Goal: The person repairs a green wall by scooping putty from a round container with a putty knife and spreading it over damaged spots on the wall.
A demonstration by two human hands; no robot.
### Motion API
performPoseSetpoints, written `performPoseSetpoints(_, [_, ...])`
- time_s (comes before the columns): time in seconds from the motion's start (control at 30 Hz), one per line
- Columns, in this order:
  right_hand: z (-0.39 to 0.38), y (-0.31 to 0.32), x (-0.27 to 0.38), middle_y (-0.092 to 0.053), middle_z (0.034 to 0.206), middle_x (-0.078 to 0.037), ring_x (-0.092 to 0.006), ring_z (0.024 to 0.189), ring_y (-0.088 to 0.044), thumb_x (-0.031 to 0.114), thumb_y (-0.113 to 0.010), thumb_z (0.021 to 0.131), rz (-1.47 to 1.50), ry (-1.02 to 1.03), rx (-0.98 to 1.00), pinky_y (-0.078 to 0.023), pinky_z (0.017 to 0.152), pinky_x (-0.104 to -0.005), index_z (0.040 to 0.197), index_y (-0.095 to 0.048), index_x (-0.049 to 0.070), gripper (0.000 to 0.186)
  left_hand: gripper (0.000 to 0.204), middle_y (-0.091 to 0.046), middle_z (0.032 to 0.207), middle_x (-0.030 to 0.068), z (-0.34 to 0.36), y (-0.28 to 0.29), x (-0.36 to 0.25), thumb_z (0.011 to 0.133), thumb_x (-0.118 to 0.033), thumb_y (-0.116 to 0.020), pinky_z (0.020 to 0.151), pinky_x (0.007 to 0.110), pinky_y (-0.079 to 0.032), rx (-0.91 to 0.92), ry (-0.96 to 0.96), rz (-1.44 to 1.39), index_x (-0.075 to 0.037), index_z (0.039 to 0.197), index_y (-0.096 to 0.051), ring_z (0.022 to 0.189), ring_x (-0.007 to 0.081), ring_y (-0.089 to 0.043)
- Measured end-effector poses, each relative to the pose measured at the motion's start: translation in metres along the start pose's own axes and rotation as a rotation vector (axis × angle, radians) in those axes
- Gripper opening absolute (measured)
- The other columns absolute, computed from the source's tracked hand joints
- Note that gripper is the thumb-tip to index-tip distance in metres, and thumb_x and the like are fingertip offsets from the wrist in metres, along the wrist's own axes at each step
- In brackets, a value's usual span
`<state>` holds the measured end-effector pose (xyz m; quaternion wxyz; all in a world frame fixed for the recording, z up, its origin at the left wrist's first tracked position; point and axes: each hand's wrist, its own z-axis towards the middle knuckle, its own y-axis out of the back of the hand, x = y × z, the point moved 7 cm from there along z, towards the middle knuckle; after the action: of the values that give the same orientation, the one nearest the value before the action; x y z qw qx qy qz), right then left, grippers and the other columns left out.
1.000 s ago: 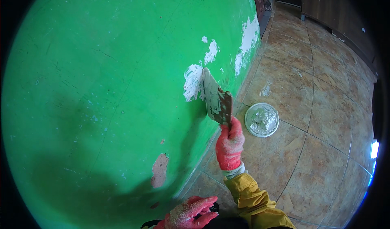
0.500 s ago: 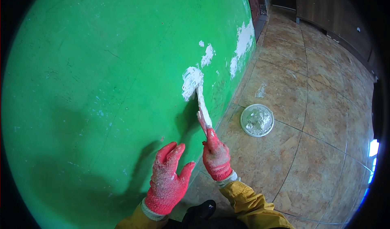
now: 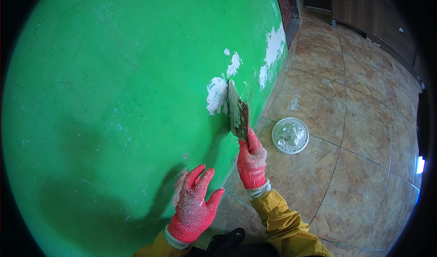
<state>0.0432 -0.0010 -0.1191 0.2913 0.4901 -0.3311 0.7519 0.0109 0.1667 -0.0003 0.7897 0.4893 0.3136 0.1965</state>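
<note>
My right hand (image 3: 253, 163), in a red glove dusted with white, is closed round a putty knife (image 3: 235, 109). Its blade is smeared with white putty, and a brownish, rough-edged part shows along its right side. The blade's tip is beside the right edge of a fresh white putty patch (image 3: 217, 95) on the green wall (image 3: 114, 74); whether it touches the wall is unclear. My left hand (image 3: 195, 207), in a matching red glove, is open near the wall with fingers apart and nothing held. Beside its fingers shows a pale patch (image 3: 178, 186).
A round white tub (image 3: 290, 136) of putty stands on the brown tiled floor (image 3: 314, 170), right of my right hand. More white patches (image 3: 273, 47) mark the wall farther off. A dark wooden cabinet (image 3: 373, 15) stands at the far right, and my dark shoe (image 3: 234, 236) is below.
The putty knife has turned from nearly edge-on to show its blade face and shifted right, off the putty patch. Both hands have moved slightly right; my right hand is also a little higher.
</note>
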Motion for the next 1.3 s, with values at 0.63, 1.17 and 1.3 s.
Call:
performPoseSetpoints(0.63, [0.005, 0.018, 0.021, -0.066, 0.094, -0.012, -0.0129, 0.083, -0.061, -0.003, -0.050, 0.086, 0.037, -0.002, -0.025, -0.048, 0.074, -0.0264, 0.121, -0.057, 0.004, 0.037, 0.050, -0.049, 0.122, 0.0181, -0.004, 0.003, -0.008, 0.072, -0.009, -0.075, 0.100, 0.049, -0.034, 0.013, -0.022, -0.028, -0.002, 0.117, -0.054, 0.114, 0.0391, -0.044])
performPoseSetpoints(1.17, [0.046, -0.031, -0.087, -0.062, 0.101, -0.002, -0.0131, 0.076, -0.057, 0.002, -0.046, 0.091, 0.751, -0.605, 0.252, -0.049, 0.066, -0.0272, 0.123, -0.052, 0.005, 0.033, 0.048, -0.051, 0.121, 0.0156, -0.008, 0.001, -0.009, 0.072, -0.011, -0.075, 0.098, 0.051, -0.035, 0.010, -0.040, 0.019, -0.005, 0.116, -0.056, 0.114, 0.0419, -0.043])
performPoseSetpoints(1.3, [0.041, -0.040, -0.111, -0.061, 0.090, -0.002, -0.0122, 0.066, -0.051, 0.003, -0.045, 0.091, 0.767, -0.665, 0.344, -0.043, 0.058, -0.0244, 0.122, -0.052, 0.004, 0.031, 0.048, -0.051, 0.121, 0.0144, -0.005, -0.002, -0.009, 0.072, -0.012, -0.076, 0.098, 0.051, -0.035, 0.015, -0.005, -0.033, -0.006, 0.116, -0.057, 0.113, 0.0412, -0.044])
